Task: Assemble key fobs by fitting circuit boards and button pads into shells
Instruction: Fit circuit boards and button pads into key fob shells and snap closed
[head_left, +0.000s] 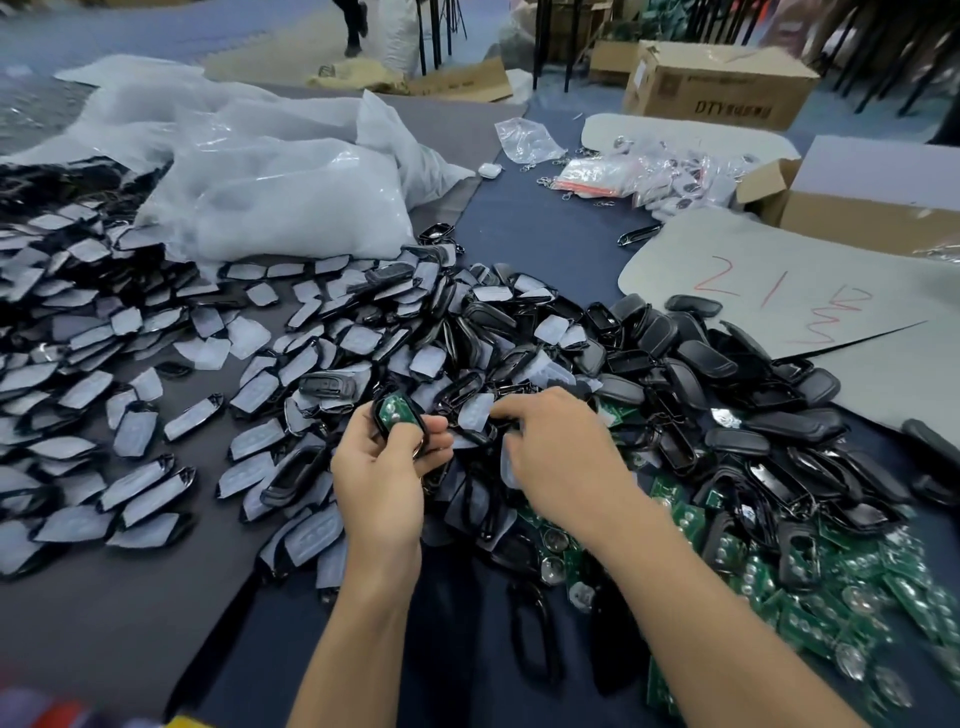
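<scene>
My left hand (382, 467) grips a black key fob shell (397, 418) with a green circuit board seated inside it, the thumb pressing on the board. My right hand (556, 452) reaches into the pile just to the right, its fingertips pinching a translucent white button pad (475, 413). Heaps of black shells (727, 374) lie to the right. Green circuit boards (810, 587) are scattered at the lower right. Shells with white pads fitted (104, 395) cover the left of the table.
Large clear plastic bags (270, 176) lie at the back left. Grey foam sheets with red writing (779, 296) and cardboard boxes (717, 83) stand at the back right, beside small bags of key rings (613, 176). A person's legs show far behind.
</scene>
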